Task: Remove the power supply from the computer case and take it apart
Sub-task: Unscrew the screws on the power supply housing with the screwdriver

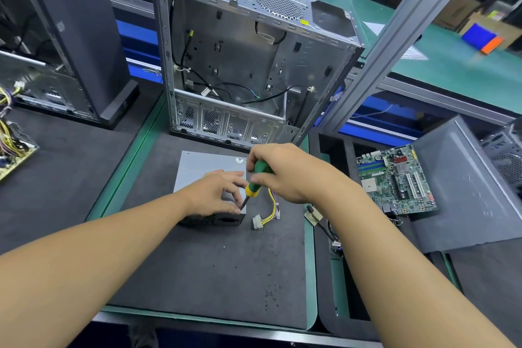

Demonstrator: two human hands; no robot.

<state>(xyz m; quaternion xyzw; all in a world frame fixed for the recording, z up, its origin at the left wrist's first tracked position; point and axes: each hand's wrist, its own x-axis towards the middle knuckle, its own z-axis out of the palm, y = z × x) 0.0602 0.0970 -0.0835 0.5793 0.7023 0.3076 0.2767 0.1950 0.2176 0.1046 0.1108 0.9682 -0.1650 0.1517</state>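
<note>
Steadying the job at the near right corner of the flat grey metal power supply box, the person has the unit out of the bare silver steel computer case, which stands open at the far side of the counter. The box lies flat on the dark foam mat in front of the case.

The right hand is wrapped round the green-and-yellow-handled screwdriver, whose dark tip points down at that near right corner. The left hand lies on top of the box with its fingers bent close beside the tip. Whether it pinches the shaft or only presses the box down cannot be told.

The main risk, as I judge it, is a slip. The screw itself is hidden, so the seating of the tip cannot be checked, and the tool leans rather than standing straight. A lean under pressure could make the tip jump out, round off the screw head, or stab the left fingers, which lie right by it.

The box could also skate on the mat if the left hand eases off. The yellow and black wire bundle with a white plug trails just right of the box, under the right wrist, and could snag. A freed screw could roll away unnoticed.
</note>
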